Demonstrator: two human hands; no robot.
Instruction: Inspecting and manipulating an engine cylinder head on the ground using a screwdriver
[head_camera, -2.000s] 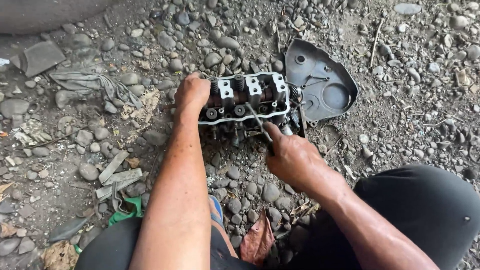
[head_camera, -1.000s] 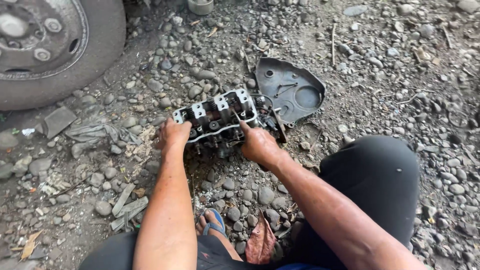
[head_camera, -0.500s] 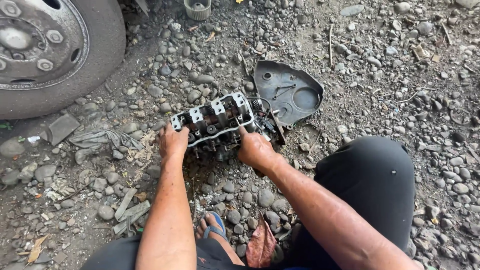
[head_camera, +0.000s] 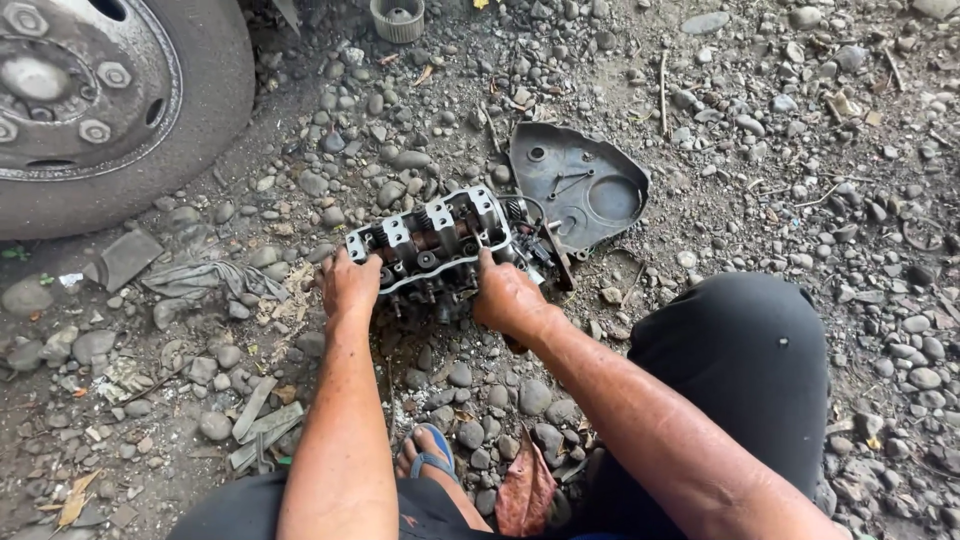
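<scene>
On the gravel ground (head_camera: 760, 150), the cylinder head (head_camera: 432, 240) lies between both hands; the engine cover (head_camera: 580, 185) sits just right of it, the wheel (head_camera: 90, 100) far left.

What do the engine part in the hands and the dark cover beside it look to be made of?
Engine part: likely cast metal, dull grey and greasy, with machined pale caps on top.
Cover: dark and matte with moulded ribs; plastic or thin metal, hard to tell.
Left hand and right hand grip the part's ends.
</scene>
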